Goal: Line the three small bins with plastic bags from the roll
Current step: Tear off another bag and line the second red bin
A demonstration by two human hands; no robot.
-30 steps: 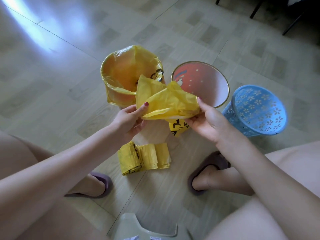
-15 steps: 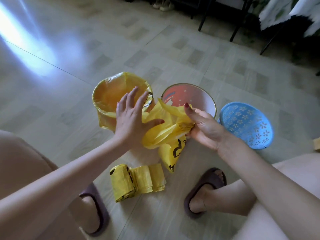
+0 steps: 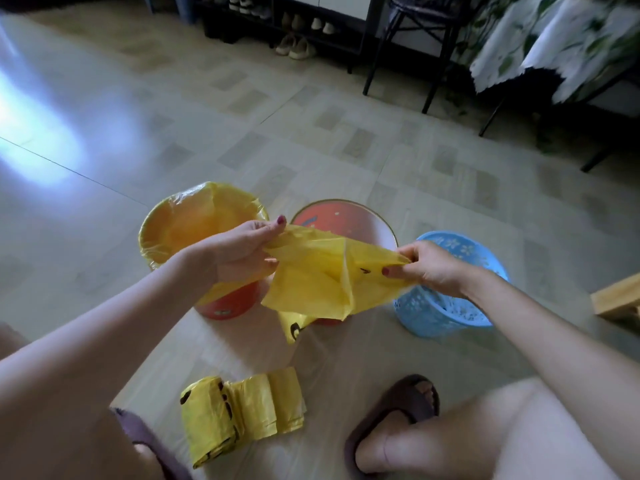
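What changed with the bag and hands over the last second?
The left hand let go, then took hold again; with the right hand it has pulled the yellow bag from a bunch into a spread sheet. Unchanged: lined bin, red bin, blue bin, roll.

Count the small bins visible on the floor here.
3, in a row: lined bin left, red bin middle behind the held bag, blue bin right.

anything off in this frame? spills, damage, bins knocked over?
Nothing stands out. All three bins stand upright: the left bin is already lined, the red bin and blue bin are bare. Both hands, left hand and right hand, pinch a yellow bag between them. The bag roll lies on the floor.
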